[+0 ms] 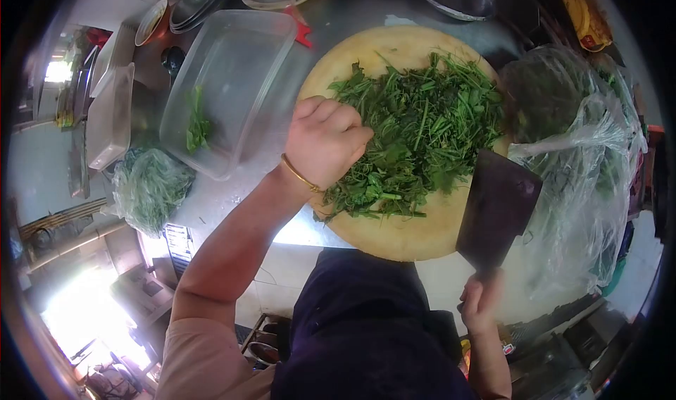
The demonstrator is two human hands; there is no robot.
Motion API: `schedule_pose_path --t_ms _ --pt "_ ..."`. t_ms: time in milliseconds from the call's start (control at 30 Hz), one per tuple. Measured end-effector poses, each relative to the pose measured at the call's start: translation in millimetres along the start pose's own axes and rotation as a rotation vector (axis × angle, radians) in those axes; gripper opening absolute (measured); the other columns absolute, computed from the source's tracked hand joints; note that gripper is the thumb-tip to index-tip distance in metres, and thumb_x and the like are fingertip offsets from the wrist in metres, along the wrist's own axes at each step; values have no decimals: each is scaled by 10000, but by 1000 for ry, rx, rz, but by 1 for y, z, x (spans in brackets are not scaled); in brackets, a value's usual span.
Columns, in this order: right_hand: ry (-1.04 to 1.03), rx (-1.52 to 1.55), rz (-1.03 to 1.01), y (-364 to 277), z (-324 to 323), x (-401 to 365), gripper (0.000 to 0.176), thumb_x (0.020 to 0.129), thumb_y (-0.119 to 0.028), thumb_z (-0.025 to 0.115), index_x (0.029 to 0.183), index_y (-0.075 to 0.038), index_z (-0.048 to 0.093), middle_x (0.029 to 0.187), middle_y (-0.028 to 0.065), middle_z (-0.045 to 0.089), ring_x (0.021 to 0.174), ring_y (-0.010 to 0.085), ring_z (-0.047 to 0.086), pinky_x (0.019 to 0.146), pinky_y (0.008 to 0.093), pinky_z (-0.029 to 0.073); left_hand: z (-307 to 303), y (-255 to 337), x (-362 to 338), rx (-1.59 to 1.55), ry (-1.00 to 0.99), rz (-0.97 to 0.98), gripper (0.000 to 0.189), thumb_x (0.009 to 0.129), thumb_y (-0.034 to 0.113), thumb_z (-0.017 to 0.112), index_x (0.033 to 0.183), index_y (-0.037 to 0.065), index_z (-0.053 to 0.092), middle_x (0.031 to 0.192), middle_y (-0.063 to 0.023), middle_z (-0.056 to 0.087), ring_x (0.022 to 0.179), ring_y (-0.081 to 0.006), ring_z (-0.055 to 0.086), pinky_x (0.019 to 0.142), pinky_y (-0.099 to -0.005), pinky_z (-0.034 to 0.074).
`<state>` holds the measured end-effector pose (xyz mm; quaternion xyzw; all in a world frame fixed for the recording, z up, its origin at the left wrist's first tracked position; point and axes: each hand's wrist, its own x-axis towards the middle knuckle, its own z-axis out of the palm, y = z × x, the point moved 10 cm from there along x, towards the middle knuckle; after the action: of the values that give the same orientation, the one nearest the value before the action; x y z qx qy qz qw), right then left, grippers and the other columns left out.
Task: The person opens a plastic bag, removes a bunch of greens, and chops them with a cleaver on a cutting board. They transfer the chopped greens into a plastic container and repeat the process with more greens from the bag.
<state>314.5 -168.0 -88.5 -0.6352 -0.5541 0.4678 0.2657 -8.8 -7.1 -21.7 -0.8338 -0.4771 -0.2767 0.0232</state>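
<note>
A few leaves (pixel 198 122) are held in a clear tub (pixel 232 69) left of the cutting board (pixel 394 241). Over the board's left edge the left hand (pixel 327 136) is curled nearly closed; whether greens are gripped cannot be told. Chopped greens (pixel 422 132), dark and leafy, are spread toward the right edge, stems pointing many ways. By the near right edge a broad, dark cleaver (pixel 500 203) is pointed away from the body, angled slightly rightward, its handle wrapped by the right hand's (pixel 481 301) closed fingers.
</note>
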Motion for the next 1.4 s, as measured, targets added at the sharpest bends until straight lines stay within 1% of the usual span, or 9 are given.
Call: schedule_pose_path --t_ms 300,533,600,700,833,1133,1233,1300,1400 --pt "12 29 -14 -4 3 8 230 965 -117 466 1119 32 380 697 44 535 512 88 509 475 231 425 -11 -27 -10 -205 13 -316 101 690 87 732 775 121 691 806 -17 648 766 -221 601 784 -332 432" --pt "4 -4 -74 -11 7 13 271 979 -146 460 1168 32 380 708 44 533 520 90 515 479 229 428 -29 -23 -123 -1208 -355 -731 41 819 22 658 782 29 641 774 -61 619 749 -166 595 677 -318 464" --pt "23 44 -125 -4 7 12 276 984 -148 460 1183 26 382 716 45 533 519 91 513 480 228 428 -26 -13 -216 -803 -862 -765 178 849 150 667 712 37 647 864 -71 652 857 -198 619 752 -334 486" --pt "2 48 -112 -12 8 20 252 994 -161 463 1168 6 392 726 40 519 514 83 495 473 222 419 -43 -6 -292 221 -1222 -353 490 774 368 729 1188 139 603 1058 -115 670 985 -302 648 825 -407 517" --pt "-29 138 -62 -18 8 25 222 1005 -176 469 1145 -18 403 730 33 498 506 72 470 460 211 400 -19 -57 -259 -98 -651 -969 596 800 358 726 1284 110 483 1119 -117 656 1026 -288 638 849 -428 508" --pt "64 18 -28 -50 -38 13 302 964 -90 454 1250 -6 407 699 2 504 508 61 472 447 208 392 -7 -97 -247 -593 178 -1312 91 840 90 657 903 24 656 771 -62 689 676 -164 639 648 -283 512" --pt "-62 -85 -57 -65 -16 -2 275 932 -79 500 1189 5 451 667 29 519 507 104 497 455 250 411 -14 -68 -213 -830 373 -1284 29 873 30 645 883 2 646 747 -12 647 640 -40 558 568 -203 449" --pt "-282 -385 -212 -86 13 -4 291 880 -131 613 1121 -6 508 653 143 586 550 323 603 530 403 485 -16 -56 -196 -827 405 -1283 19 893 41 625 899 28 637 720 -10 626 554 -41 516 484 -204 417" --pt "-553 -546 -267 -124 72 -1 345 892 -187 624 1170 -32 492 712 183 633 653 373 645 586 463 501 8 -65 -234 -1226 638 -1646 75 914 134 655 934 63 649 670 13 573 471 -53 444 418 -190 340"
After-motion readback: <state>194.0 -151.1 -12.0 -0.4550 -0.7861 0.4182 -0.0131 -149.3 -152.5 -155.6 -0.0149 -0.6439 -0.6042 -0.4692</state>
